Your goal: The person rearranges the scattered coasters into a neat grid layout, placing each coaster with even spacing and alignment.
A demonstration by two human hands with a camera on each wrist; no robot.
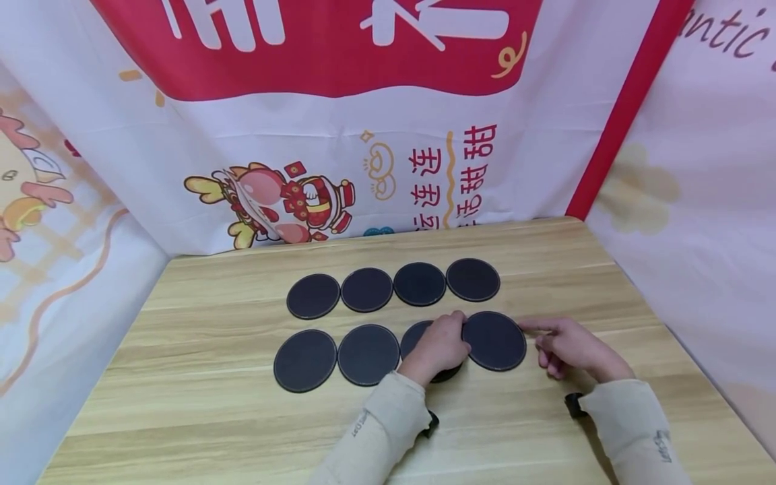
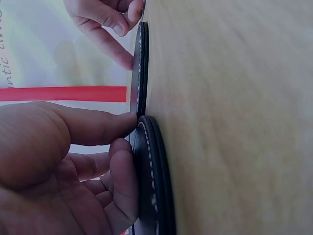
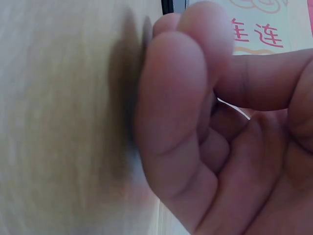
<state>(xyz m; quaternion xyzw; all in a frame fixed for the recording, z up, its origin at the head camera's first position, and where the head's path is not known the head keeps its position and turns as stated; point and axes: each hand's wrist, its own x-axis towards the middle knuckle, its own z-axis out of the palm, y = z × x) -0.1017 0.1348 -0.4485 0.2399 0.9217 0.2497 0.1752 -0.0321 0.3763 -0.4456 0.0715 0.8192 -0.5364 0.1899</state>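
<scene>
Round black coasters with stitched rims lie on the wooden table in two rows. My left hand point(image 1: 441, 342) is over the third coaster of the near row point(image 1: 415, 335), covering part of it. In the left wrist view its thumb point(image 2: 105, 128) reaches the edge of the rightmost near coaster point(image 1: 494, 341), and its bent fingers rest against the third one. My right hand point(image 1: 572, 347) is at the right side of that rightmost coaster. Its index finger stretches out to the rim; the other fingers are curled under, holding nothing.
A back row of several black coasters point(image 1: 366, 289) lies farther from me. The pale wooden table point(image 1: 200, 404) meets a printed cloth wall point(image 1: 327, 121) behind and a cloth point(image 1: 697, 222) on the right.
</scene>
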